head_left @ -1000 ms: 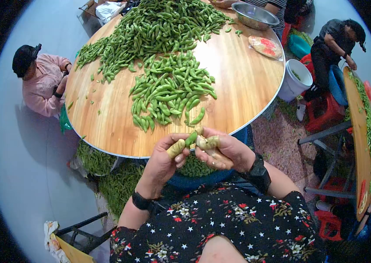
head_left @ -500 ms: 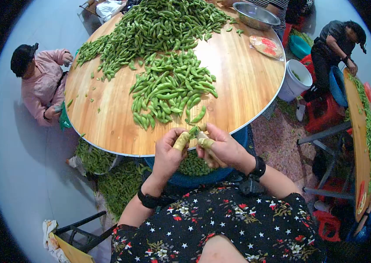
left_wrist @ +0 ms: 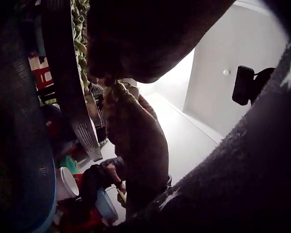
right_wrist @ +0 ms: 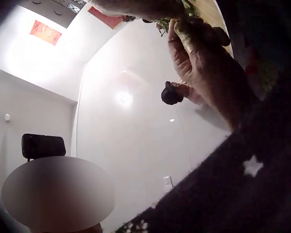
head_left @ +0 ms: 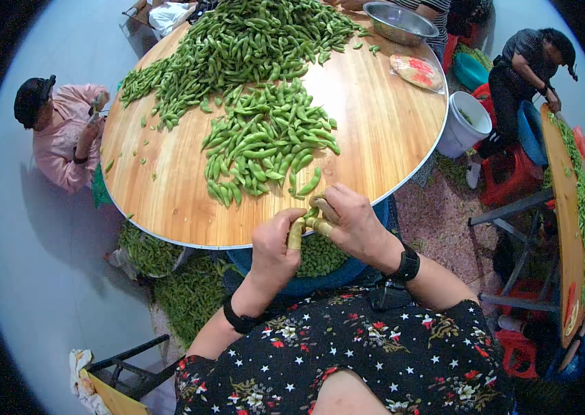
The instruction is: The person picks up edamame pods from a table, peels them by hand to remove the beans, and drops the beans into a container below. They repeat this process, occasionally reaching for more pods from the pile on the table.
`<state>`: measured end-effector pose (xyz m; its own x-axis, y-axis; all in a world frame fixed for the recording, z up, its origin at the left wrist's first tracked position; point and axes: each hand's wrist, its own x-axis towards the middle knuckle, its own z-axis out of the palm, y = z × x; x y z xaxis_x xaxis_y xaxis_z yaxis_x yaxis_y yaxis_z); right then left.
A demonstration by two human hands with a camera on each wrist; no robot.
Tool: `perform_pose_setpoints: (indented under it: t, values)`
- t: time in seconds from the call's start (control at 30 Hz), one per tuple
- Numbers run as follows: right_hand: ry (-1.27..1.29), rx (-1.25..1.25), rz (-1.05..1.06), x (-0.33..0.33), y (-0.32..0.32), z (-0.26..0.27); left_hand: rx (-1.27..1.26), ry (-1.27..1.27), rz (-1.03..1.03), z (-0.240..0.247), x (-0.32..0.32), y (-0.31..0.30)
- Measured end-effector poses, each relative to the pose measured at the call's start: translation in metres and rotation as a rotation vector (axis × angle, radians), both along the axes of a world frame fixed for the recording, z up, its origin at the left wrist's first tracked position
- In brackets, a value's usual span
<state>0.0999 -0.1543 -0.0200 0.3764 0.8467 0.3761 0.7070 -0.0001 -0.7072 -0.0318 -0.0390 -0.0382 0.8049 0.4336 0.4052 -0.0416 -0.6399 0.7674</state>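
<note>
In the head view both hands meet at the table's near edge over a green soybean pod (head_left: 312, 212), mostly covered by the fingers. My left hand (head_left: 273, 245) pinches its left end between thumb and forefinger. My right hand (head_left: 358, 225) grips the other end with curled fingers. Yellowish covers wrap the thumbs and some fingertips. Beneath the hands, a blue tub (head_left: 285, 286) holds shelled green beans (head_left: 320, 257). A loose heap of pods (head_left: 268, 142) lies just beyond on the round wooden table (head_left: 168, 200). Both wrist views are dark, the pod barely visible there.
A larger pod pile (head_left: 265, 41) covers the table's far side. A metal bowl (head_left: 401, 24) and a flat wrapped package (head_left: 417, 72) sit at the right rim. A white bucket (head_left: 465, 124) stands beside the table. One person in pink (head_left: 71, 138) sits at the left.
The pod, plainly visible between the hands earlier, is now mostly hidden by fingers. My right hand has turned knuckles-up and risen slightly. The person in pink has raised a hand.
</note>
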Motion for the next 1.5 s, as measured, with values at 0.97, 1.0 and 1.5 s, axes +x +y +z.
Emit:
perform_pose_setpoints:
  t: [0.97, 1.0, 1.5]
  values:
    - [0.05, -0.382, 0.427, -0.004, -0.008, 0.002, 0.589, 0.269, 0.17, 0.048, 0.031, 0.121]
    - [0.125, -0.387, 0.384, -0.005, -0.008, 0.004, 0.592, 0.261, 0.169, 0.036, 0.046, 0.133]
    - [1.239, -0.006, 0.228, 0.003, 0.017, 0.006, 0.74, 0.077, 0.028, 0.047, 0.034, 0.052]
